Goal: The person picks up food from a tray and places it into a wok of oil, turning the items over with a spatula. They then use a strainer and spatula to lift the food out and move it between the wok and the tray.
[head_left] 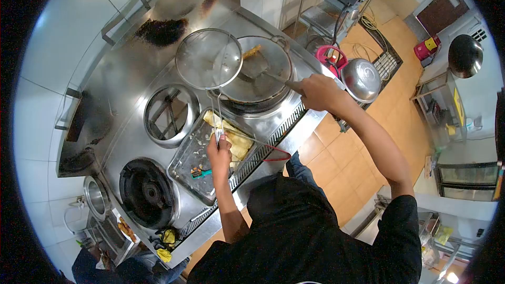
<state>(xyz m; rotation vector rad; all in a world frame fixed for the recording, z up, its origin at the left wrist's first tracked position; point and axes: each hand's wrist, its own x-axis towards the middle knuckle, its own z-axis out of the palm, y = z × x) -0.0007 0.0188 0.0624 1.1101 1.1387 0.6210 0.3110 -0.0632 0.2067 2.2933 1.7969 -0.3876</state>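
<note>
My left hand (219, 153) is closed round the long wire handle of a round mesh strainer (209, 59), whose basket overlaps the left side of the wok (278, 81). In my right hand (320, 92), a metal spatula (256, 67) reaches down into the wok, its handle pointing toward me. A browned piece of food (252, 51) lies by the blade, at the wok's far side. Below my left hand is a metal tray (181, 164) with pale yellow food pieces (239, 147) and a green-handled tool (201, 172).
Left of the wok are a burner ring (171, 115) and a black burner (147, 193). A metal pot (96, 198) stands at the lower left, near another person (113, 265). Past the stove's right edge are a pink basin (331, 59) and an upturned steel bowl (361, 80).
</note>
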